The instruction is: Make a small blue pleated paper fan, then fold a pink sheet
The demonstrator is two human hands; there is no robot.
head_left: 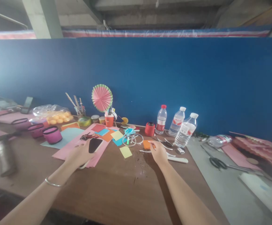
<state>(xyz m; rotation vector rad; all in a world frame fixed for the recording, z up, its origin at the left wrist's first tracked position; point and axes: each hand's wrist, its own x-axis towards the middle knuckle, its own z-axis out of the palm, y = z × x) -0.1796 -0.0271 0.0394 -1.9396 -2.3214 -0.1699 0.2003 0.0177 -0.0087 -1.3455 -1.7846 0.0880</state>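
My left hand (pixel 79 153) lies on pink paper sheets (pixel 67 149) and its fingers close round a black phone (pixel 95 145). My right hand (pixel 158 152) reaches forward and pinches the edge of a small orange paper square (pixel 146 144) on the brown table (pixel 117 187). A yellow paper square (pixel 126 152) lies between my hands. White paper rings with a light blue bow (pixel 129 136) sit just beyond it. A white strip (pixel 177 159) lies to the right of my right hand.
Three water bottles (pixel 176 125) and a red spool (pixel 150 129) stand by the blue wall. A pink paper fan (pixel 101 98), an orange cup (pixel 109 120), pink baskets (pixel 52 134) and black scissors (pixel 216 162) are also on the table.
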